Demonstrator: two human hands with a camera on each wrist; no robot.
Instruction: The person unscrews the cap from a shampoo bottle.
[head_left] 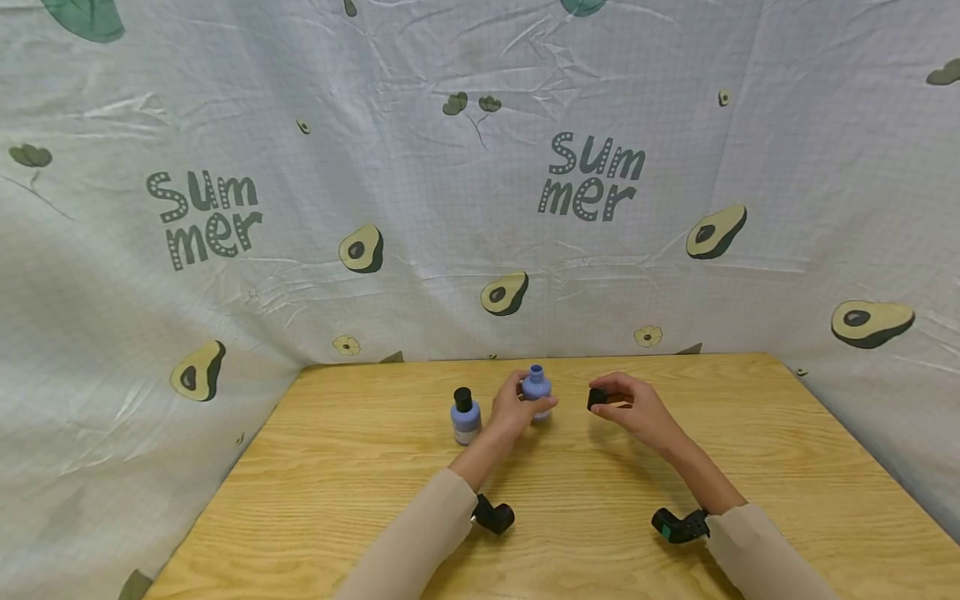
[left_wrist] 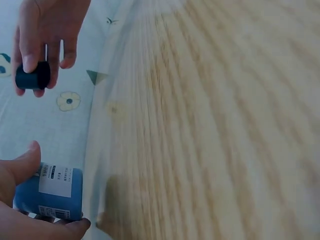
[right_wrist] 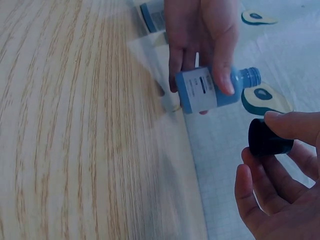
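Observation:
My left hand (head_left: pixel 516 410) grips a small blue bottle (head_left: pixel 537 388) by its sides, thumb in front and fingers behind. The bottle is upright and uncapped, and its threaded neck (right_wrist: pixel 251 77) shows in the right wrist view. A white printed label (left_wrist: pixel 56 180) covers part of its body. To the right, my right hand (head_left: pixel 633 408) pinches a black cap (head_left: pixel 597 398) between thumb and fingers, apart from the bottle. Left of my left hand, a second blue bottle (head_left: pixel 466 422) with its black cap on stands upright on the table.
The wooden table (head_left: pixel 337 483) runs back to a hanging white cloth (head_left: pixel 420 183) printed with avocados and lettering. Black wrist cameras (head_left: pixel 495 515) are strapped to both forearms, low over the table.

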